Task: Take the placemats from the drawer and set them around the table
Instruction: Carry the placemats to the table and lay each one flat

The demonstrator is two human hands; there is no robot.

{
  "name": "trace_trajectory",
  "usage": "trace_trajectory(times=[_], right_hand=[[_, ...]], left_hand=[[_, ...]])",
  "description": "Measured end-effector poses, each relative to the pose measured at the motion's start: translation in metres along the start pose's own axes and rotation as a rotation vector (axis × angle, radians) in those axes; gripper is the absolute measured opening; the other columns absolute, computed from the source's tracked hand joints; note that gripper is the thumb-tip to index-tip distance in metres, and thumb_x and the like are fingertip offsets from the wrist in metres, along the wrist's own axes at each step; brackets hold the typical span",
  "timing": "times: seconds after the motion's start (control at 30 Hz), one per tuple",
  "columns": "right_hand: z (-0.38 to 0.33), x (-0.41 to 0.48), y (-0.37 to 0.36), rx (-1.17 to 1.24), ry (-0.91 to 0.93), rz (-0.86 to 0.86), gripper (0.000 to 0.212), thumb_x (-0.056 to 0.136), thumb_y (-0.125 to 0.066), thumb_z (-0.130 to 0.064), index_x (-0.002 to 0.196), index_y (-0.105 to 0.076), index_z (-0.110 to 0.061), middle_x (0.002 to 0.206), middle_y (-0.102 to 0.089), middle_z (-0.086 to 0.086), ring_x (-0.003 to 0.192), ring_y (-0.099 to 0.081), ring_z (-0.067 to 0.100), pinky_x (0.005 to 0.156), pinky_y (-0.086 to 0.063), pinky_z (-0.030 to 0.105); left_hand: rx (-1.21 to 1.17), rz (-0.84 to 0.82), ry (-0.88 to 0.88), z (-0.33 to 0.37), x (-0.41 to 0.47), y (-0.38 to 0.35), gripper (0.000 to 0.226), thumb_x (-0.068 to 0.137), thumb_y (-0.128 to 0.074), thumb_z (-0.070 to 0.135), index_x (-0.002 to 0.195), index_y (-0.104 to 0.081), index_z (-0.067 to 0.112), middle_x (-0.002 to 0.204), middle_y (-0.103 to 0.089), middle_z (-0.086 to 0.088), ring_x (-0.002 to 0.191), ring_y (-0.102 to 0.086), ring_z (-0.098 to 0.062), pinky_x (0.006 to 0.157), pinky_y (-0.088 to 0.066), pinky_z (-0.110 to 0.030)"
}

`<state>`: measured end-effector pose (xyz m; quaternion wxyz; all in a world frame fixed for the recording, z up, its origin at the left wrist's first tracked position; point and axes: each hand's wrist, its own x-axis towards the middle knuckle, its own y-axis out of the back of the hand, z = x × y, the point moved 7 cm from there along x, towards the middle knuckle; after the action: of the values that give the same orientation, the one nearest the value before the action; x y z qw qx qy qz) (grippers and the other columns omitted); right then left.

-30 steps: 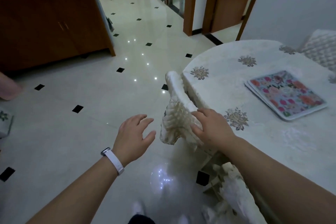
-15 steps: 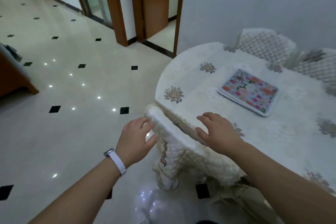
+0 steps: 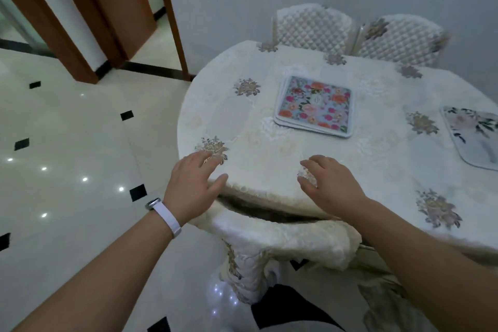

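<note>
A small stack of floral placemats (image 3: 314,106) lies on the white embroidered tablecloth (image 3: 269,143), towards the middle of the round table. Another placemat (image 3: 477,135), pale with dark leaves, lies at the right edge of the view. My left hand (image 3: 192,186) rests flat on the near left rim of the table, fingers spread, holding nothing. To its right, my right hand (image 3: 330,183) lies palm down on the cloth, fingers apart and empty. Both hands are well short of the floral stack.
A cloth-covered chair back (image 3: 285,240) is tucked against the table just below my hands. Two quilted chairs (image 3: 312,28) (image 3: 398,38) stand at the far side by the grey wall. Glossy tiled floor (image 3: 67,156) and brown door frames (image 3: 89,16) lie to the left.
My view has swung right and over the table, bringing the second placemat into sight. Both hands have moved from the chair back up onto the tablecloth's near edge.
</note>
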<state>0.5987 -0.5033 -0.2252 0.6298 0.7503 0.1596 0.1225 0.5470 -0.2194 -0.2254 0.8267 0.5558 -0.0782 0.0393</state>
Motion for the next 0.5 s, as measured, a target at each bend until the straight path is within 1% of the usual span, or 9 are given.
trace_trajectory(times=[0.13, 0.23, 0.33, 0.5], right_hand=[[0.024, 0.033, -0.018, 0.042, -0.054, -0.029, 0.048, 0.096, -0.043, -0.046, 0.137, -0.050, -0.021, 0.138, -0.051, 0.000, 0.123, -0.047, 0.023, 0.099, -0.041, 0.039], [0.042, 0.064, -0.028, 0.087, -0.068, -0.053, 0.049, 0.096, -0.042, -0.048, 0.138, -0.048, -0.022, 0.139, -0.050, 0.001, 0.124, -0.046, 0.023, 0.100, -0.041, 0.040], [0.068, 0.100, -0.027, 0.116, -0.094, -0.044, 0.050, 0.097, -0.042, -0.048, 0.138, -0.047, -0.021, 0.139, -0.050, 0.002, 0.124, -0.046, 0.024, 0.099, -0.041, 0.041], [0.117, 0.132, -0.027, 0.132, -0.160, -0.038, 0.051, 0.097, -0.042, -0.048, 0.138, -0.047, -0.019, 0.139, -0.050, 0.005, 0.123, -0.047, 0.026, 0.098, -0.041, 0.040]], left_hand=[[0.035, -0.085, -0.030, 0.005, 0.040, -0.020, 0.050, 0.088, -0.045, 0.050, 0.123, -0.064, 0.020, 0.130, -0.060, -0.007, 0.122, -0.053, -0.029, 0.100, -0.043, -0.047], [0.036, -0.107, -0.014, 0.008, 0.073, -0.028, 0.053, 0.087, -0.046, 0.051, 0.124, -0.064, 0.018, 0.130, -0.061, -0.009, 0.122, -0.054, -0.029, 0.100, -0.044, -0.045], [0.077, -0.135, -0.009, 0.013, 0.118, -0.028, 0.058, 0.086, -0.042, 0.053, 0.127, -0.063, 0.017, 0.132, -0.060, -0.011, 0.123, -0.052, -0.031, 0.100, -0.043, -0.046], [0.110, -0.177, -0.049, 0.031, 0.184, -0.050, 0.063, 0.086, -0.038, 0.056, 0.130, -0.061, 0.017, 0.133, -0.059, -0.014, 0.124, -0.051, -0.033, 0.098, -0.044, -0.048]])
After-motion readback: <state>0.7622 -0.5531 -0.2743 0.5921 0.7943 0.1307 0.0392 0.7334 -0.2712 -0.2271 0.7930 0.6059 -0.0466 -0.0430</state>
